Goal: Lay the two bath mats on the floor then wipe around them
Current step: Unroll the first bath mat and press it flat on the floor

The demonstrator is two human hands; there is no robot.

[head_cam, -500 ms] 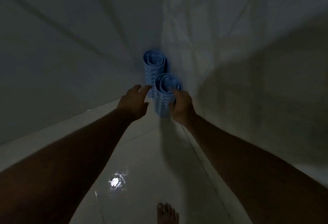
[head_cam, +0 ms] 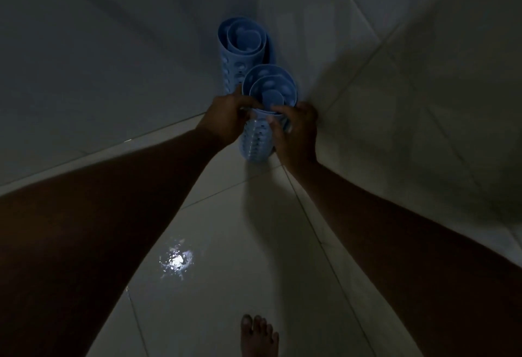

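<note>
Two rolled blue bath mats stand upright in the dim corner where two tiled walls meet. The far rolled mat (head_cam: 240, 46) stands untouched against the wall. The near rolled mat (head_cam: 258, 139) stands in front of it, and both my hands grip it near its top. My left hand (head_cam: 226, 119) holds its left side, with fingers curled over the rim. On its right side, my right hand (head_cam: 296, 130) wraps round the roll with the thumb across the front.
White tiled walls close in on the left (head_cam: 99, 74) and right (head_cam: 409, 88). The glossy floor (head_cam: 226, 243) shows a bright light reflection (head_cam: 176, 262). My bare foot (head_cam: 258, 337) stands at the bottom edge.
My left hand has moved right from beside the far mat onto the near mat. Both hands now hold the near roll, and the camera has come closer.
</note>
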